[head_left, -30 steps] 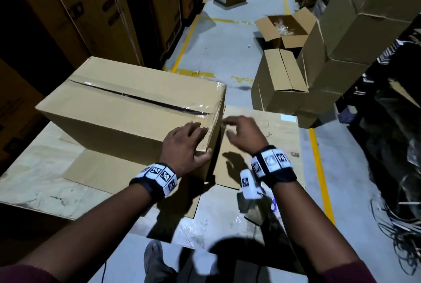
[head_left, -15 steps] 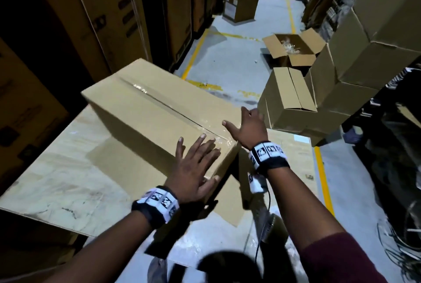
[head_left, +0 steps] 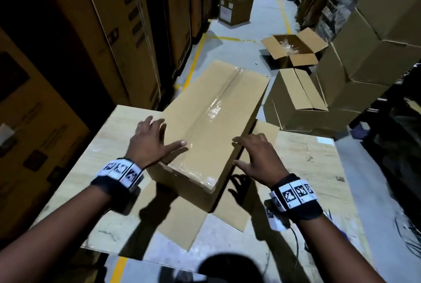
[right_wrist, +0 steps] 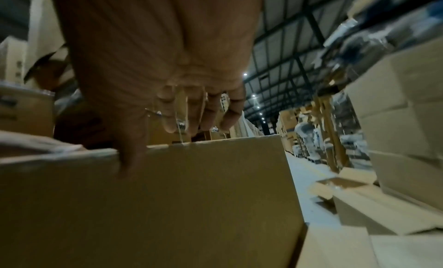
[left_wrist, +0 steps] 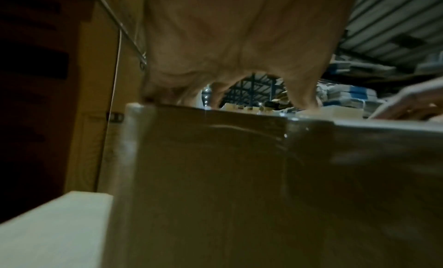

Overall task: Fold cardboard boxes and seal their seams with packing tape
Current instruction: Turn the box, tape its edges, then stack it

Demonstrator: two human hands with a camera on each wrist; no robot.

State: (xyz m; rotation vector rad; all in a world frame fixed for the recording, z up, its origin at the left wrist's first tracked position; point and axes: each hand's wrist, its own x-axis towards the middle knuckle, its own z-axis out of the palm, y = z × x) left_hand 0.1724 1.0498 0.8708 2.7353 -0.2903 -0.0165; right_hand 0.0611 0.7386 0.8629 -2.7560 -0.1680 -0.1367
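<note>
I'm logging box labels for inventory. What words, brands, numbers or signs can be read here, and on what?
No text can be read in any view.
Tall brown cartons on the left: dark printed marks, too blurred.
Open brown box down the aisle: a pale label, too small.
Black-and-white wristband tags: coded patterns, not letters.
Taped brown cardboard box under the hands: no print shows.

Tabletop, pale wood-grain board, with a flat cardboard sheet lying on it. Grey concrete floor marked with yellow lines; tall brown cartons along the left of the aisle. Black wristbands bearing white square-patterned tags; dark cables at right.
</note>
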